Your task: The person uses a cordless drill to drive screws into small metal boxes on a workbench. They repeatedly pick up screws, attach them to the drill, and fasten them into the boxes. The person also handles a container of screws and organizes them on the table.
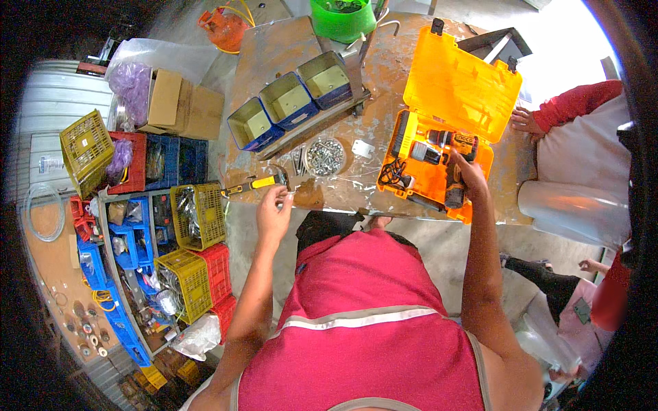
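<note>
My right hand (469, 172) is closed round the handle of an orange-and-black cordless drill (466, 146), which lies in an open orange tool case (479, 74). A charger with a coiled black cable (393, 172) and a dark boxy part (423, 152) sit beside the drill in the case. My left hand (274, 214) is raised at the table's near edge, its thumb and fingers pinched together on something small that I cannot make out. Just beyond these fingers lies a yellow-and-black hammer (253, 183). A round dish of metal fasteners (325, 157) stands between the hammer and the case.
Three joined blue bins (288, 100) stand at the back of the worn table (391, 55), near a green bucket (344, 20). At the right, another person's hand (526, 121) rests by the case. Shelves with yellow crates (199, 216) and blue bins are on the left.
</note>
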Demonstrator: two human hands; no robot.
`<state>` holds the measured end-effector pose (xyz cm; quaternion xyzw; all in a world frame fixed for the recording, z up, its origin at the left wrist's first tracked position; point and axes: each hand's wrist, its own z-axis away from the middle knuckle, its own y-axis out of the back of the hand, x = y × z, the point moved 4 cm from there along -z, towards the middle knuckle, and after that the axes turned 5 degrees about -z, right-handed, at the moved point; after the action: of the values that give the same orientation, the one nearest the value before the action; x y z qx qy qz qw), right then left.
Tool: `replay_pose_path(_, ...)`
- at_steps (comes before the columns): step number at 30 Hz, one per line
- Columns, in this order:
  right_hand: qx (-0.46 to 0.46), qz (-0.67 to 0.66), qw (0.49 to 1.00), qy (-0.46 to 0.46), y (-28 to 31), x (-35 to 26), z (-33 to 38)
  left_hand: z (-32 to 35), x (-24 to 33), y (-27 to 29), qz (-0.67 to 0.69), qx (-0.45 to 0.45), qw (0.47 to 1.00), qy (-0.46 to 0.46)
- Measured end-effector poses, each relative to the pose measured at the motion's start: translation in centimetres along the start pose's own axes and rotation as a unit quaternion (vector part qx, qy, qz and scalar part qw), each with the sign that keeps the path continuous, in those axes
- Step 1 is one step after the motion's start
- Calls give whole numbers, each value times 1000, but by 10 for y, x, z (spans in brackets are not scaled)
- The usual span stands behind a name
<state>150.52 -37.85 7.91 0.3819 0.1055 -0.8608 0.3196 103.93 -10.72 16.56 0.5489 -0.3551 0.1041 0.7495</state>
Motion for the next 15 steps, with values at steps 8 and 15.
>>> replay_pose_path(8,251,320,863,301,-34,-31,117,-89,46,-54,-161,-86,969,-164)
replay_pose_path(15,157,187,919,309,-171,-35,158,-138,46,-94,-249,-207,908,-266)
